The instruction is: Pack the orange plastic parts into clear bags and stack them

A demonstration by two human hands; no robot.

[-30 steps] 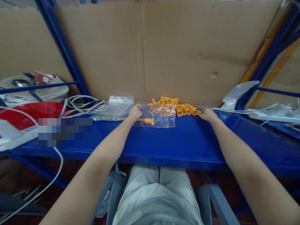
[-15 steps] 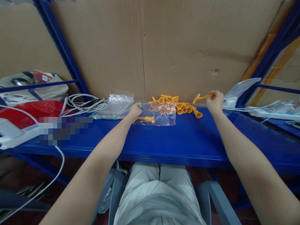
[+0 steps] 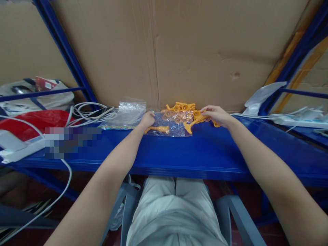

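A clear plastic bag lies on the blue shelf, its left end pinched in my left hand. Inside or under the film, an orange horn-shaped piece rests just right of those fingers; I cannot tell which. My right hand grips another orange horn-shaped plastic piece, tilted so that its broad curved end points down-left over the bag's right end. Behind the bag sits a pile of similar orange pieces, with flared hollow ends. My right fingers partly hide the pile's right side.
Flat clear plastic bags and coiled white cables lie left of my left hand. Farther left are a red bag and a white power strip. Cardboard stands behind the blue shelf. White plastic leans at the right post.
My right hand has moved left with the orange piece, from right of the pile to the bag's right end, and has turned the piece downward. My left hand has stayed in place.
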